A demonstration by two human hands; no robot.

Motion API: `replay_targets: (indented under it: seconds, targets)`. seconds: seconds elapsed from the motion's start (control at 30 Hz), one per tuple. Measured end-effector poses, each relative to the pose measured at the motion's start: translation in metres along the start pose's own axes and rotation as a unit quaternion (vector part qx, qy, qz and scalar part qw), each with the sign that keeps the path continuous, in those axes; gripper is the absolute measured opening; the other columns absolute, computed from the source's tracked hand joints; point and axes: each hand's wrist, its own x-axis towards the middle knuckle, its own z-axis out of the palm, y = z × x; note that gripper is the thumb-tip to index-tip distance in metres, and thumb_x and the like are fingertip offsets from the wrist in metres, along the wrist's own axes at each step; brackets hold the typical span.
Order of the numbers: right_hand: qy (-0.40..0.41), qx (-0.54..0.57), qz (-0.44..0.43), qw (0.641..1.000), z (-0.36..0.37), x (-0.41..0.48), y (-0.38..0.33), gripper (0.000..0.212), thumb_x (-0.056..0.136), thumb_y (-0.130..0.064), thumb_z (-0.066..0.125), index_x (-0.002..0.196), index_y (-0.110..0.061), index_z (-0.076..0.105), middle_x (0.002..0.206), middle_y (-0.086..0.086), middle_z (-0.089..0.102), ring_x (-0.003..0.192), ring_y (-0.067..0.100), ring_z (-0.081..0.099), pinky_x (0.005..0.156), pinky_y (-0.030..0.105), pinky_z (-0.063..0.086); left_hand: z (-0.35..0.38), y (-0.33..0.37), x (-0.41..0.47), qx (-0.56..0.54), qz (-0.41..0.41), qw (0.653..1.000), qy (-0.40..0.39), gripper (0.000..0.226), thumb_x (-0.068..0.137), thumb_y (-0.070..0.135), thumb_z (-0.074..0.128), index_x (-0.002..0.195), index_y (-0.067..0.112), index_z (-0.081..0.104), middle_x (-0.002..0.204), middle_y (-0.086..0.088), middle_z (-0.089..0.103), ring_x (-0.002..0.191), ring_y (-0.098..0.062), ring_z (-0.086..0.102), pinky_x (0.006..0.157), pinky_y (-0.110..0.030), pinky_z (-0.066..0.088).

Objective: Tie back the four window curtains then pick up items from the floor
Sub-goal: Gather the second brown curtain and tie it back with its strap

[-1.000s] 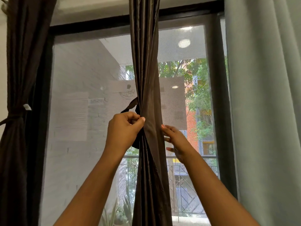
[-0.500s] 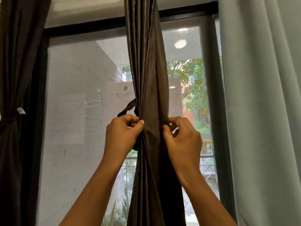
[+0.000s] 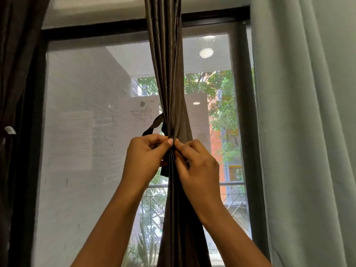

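A screened window fills the view, with a balcony rail and trees beyond it. Down the middle of the window hangs the brown curtain, gathered into a narrow bunch. The left hand curls round a dark tie and presses it to the bunch with the thumb. The right hand pinches the folds at the same spot. A loop of the tie sticks out just left of the curtain. The fingers hide whether its ends are joined.

The fabric looks slick, so a slackened pinch before the tie is fastened would likely let the folds spread or the tie slide down. A flap just right of the curtain sits outside the gather and could be left hanging. Pulling hard might drag the bunch off centre.

At the window's left edge a dark curtain appears tied. At its right edge a grey curtain hangs loose, so more tying likely remains. The floor is out of view.
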Motion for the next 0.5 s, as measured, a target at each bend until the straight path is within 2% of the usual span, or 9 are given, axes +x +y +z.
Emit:
replay_targets:
  seconds: [0.2,0.37,0.5]
  targets:
    - [-0.031,-0.008,0.003,0.999,0.000,0.003,0.002,0.035,0.088,-0.022,0.052,0.121,-0.022,0.065,0.082,-0.003,0.055,0.066,0.016,0.055,0.054,0.038,0.049,-0.003,0.001,-0.002,-0.033,-0.001,0.999,-0.005,0.009,0.088,0.016,0.066,0.087,0.014,0.074,0.078,-0.002,0.075,0.075,-0.016,0.073,0.060,-0.027,0.057]
    - [-0.070,-0.032,0.004,0.997,0.002,0.006,0.001,0.041,0.087,-0.021,0.047,0.126,-0.021,0.060,0.079,-0.005,0.047,0.063,0.016,0.051,0.053,0.032,0.044,-0.002,-0.002,-0.003,-0.050,-0.021,0.999,-0.008,0.014,0.090,0.023,0.064,0.089,0.015,0.075,0.081,-0.004,0.075,0.075,-0.018,0.073,0.061,-0.028,0.058]
    - [-0.142,0.034,0.013,0.989,-0.003,0.012,0.009,0.037,0.090,-0.024,0.052,0.125,-0.020,0.061,0.083,-0.004,0.048,0.075,0.016,0.052,0.065,0.034,0.046,-0.007,-0.003,0.001,-0.051,-0.035,0.998,-0.016,0.018,0.086,0.028,0.067,0.087,0.012,0.076,0.080,-0.006,0.075,0.070,-0.019,0.072,0.059,-0.026,0.057]
